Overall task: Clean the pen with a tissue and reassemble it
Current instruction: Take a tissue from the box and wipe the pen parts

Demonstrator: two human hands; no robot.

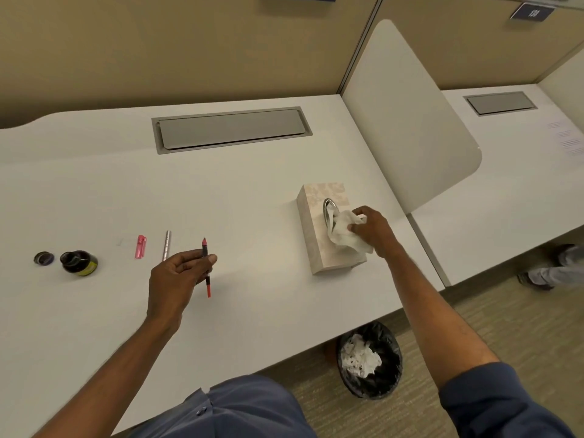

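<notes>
The left hand (177,279) holds the pen section (206,269) above the white bench (252,191), pinched between thumb and fingertips with the fingers curled around its middle. The piece is thin and stands nearly upright: a dark nib end points away from the person, the middle is dark where the fingers grip it, and a slim red tube extends down below the hand. It is stripped of its outer parts.

On the bench just left of this hand lies a silver barrel (166,245), slim and metallic, its near end just beside the knuckles. Further left lies a pink cap (140,246), translucent, apart from the barrel. Well to the left stands an open dark ink bottle (79,263) with a yellow label, and beside it its round lid (43,258).

The right hand (373,230) reaches over a beige patterned tissue box (316,241) on the right part of the bench. Its fingers are closed on a white tissue (346,233), crumpled in the grip and still trailing from the oval slot on top of the box.

Below the bench edge, on the carpet, stands a bin (369,358) lined with a black bag, holding crumpled white tissues.
</notes>
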